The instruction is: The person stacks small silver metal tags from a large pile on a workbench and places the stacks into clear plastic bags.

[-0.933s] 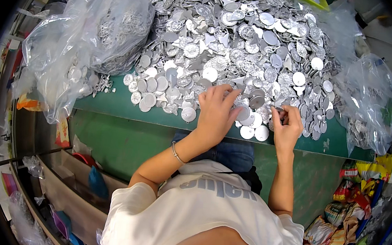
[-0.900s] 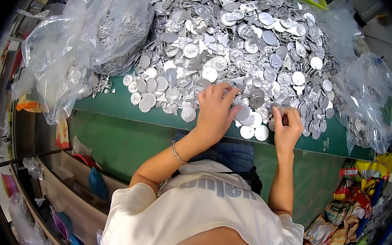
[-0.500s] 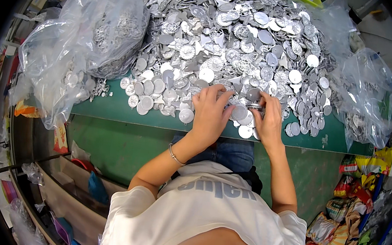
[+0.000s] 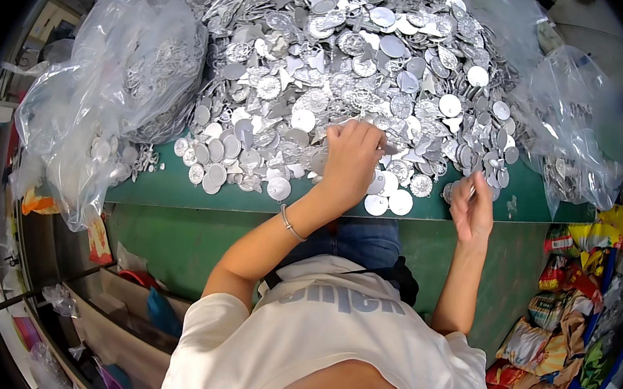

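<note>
Below our left hand (image 4: 354, 154) and right hand (image 4: 472, 214), a green floor (image 4: 173, 234) is showing; low to the left of our grip a brown drawer (image 4: 120, 311) is standing open, and low to the right colourful packets (image 4: 555, 312) are lying heaped together. Directly beneath both hands a green table (image 4: 139, 189) is stretching from side to side. Beyond our fingers, a broad pile of silvery metal pieces (image 4: 316, 67) is covering much of it, rounds and ovals overlapping, its near fringe reaching under the left hand. Well to the left of that hand a clear plastic bag (image 4: 105, 77) is bulging around more metal pieces, and to the right of the right hand another clear bag (image 4: 574, 115) is slumping beside the pile. Our left hand is bending over the near fringe, knuckles up, fingers curling nearly together; a grey flat piece (image 4: 389, 149) is jutting out just right of the fingertips, though we are not able to tell whether they are pinching it. Our right hand is hovering near the table's near edge, fingers loosely curling, part-way open; whether it is holding anything, we cannot tell. Between the hands, pale discs (image 4: 400, 202) are lying flat.
</note>
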`<state>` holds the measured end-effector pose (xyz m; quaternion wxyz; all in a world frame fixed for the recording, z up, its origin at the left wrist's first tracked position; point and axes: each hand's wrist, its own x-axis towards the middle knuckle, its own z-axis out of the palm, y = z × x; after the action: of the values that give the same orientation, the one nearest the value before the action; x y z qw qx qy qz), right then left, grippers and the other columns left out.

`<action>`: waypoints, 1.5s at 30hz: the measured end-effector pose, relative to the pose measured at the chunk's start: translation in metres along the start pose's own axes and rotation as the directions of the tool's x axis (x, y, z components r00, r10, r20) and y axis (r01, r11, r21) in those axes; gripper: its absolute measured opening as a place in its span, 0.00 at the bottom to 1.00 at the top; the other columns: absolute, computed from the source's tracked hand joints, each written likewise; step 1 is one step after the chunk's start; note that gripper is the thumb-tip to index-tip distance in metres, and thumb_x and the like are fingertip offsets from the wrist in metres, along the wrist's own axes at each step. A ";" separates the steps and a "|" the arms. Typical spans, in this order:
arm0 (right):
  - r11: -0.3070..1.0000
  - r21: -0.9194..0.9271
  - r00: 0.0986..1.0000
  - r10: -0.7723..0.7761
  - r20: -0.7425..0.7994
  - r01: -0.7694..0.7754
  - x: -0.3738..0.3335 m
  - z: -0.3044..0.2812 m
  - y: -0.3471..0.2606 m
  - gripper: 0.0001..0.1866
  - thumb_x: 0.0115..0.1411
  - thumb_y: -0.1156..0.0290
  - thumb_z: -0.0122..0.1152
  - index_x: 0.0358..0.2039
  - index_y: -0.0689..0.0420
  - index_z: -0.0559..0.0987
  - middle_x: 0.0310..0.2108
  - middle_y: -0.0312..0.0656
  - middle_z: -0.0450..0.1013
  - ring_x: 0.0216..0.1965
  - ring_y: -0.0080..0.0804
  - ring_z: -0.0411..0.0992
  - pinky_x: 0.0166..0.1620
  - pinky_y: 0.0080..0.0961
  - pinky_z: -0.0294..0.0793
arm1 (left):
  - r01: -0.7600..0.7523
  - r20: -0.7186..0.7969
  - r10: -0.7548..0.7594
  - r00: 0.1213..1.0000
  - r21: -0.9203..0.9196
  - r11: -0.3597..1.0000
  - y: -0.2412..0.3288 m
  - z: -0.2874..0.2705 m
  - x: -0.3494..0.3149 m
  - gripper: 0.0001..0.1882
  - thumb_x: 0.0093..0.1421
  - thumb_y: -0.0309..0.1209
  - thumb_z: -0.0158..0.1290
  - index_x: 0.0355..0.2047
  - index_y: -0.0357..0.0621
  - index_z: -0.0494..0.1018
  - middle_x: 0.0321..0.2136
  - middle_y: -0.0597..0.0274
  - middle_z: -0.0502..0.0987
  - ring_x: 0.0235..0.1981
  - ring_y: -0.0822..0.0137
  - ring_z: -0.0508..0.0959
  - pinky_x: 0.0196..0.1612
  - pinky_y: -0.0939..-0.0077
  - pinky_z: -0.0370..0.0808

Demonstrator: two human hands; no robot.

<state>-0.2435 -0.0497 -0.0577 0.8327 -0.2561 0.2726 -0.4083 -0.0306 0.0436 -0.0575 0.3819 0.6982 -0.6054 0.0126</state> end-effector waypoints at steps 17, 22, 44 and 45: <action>-0.356 -0.932 0.899 -0.427 0.101 -0.065 -0.020 0.039 0.039 0.20 0.44 0.57 0.66 0.26 0.60 0.72 0.25 0.51 0.72 0.25 0.53 0.70 0.25 0.40 0.66 | -0.130 0.100 0.137 0.985 -0.076 0.989 0.017 -0.012 -0.020 0.19 0.43 0.32 0.58 0.38 0.42 0.72 0.37 0.58 0.69 0.38 0.59 0.67 0.41 0.65 0.59; -0.081 -0.983 0.893 -0.411 0.184 0.165 -0.014 0.023 0.032 0.13 0.46 0.66 0.65 0.20 0.60 0.71 0.23 0.42 0.72 0.19 0.37 0.69 0.22 0.32 0.65 | -0.049 0.218 0.019 0.976 0.134 0.990 0.027 0.005 -0.016 0.22 0.44 0.37 0.59 0.39 0.41 0.70 0.36 0.58 0.68 0.38 0.59 0.66 0.39 0.65 0.57; -0.401 -0.852 0.790 -0.372 0.487 0.337 -0.013 -0.010 -0.009 0.09 0.48 0.77 0.59 0.32 0.60 0.74 0.29 0.42 0.67 0.26 0.41 0.69 0.26 0.34 0.66 | -0.082 0.160 0.074 0.984 0.048 0.995 0.020 0.010 -0.005 0.08 0.50 0.26 0.53 0.32 0.38 0.70 0.25 0.58 0.72 0.29 0.60 0.71 0.33 0.67 0.63; -0.380 -0.848 0.709 -0.475 0.521 0.369 -0.006 -0.017 -0.009 0.07 0.49 0.77 0.57 0.31 0.61 0.74 0.29 0.43 0.68 0.26 0.40 0.69 0.26 0.33 0.66 | -0.007 0.061 0.009 0.998 -0.042 0.999 0.019 0.010 -0.002 0.06 0.51 0.25 0.51 0.31 0.38 0.70 0.25 0.58 0.72 0.29 0.60 0.72 0.33 0.67 0.63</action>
<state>-0.2628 -0.0528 -0.0632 0.1084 -0.8464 0.3857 -0.3508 -0.0519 0.0403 -0.0558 0.3775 0.6877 -0.6198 -0.0199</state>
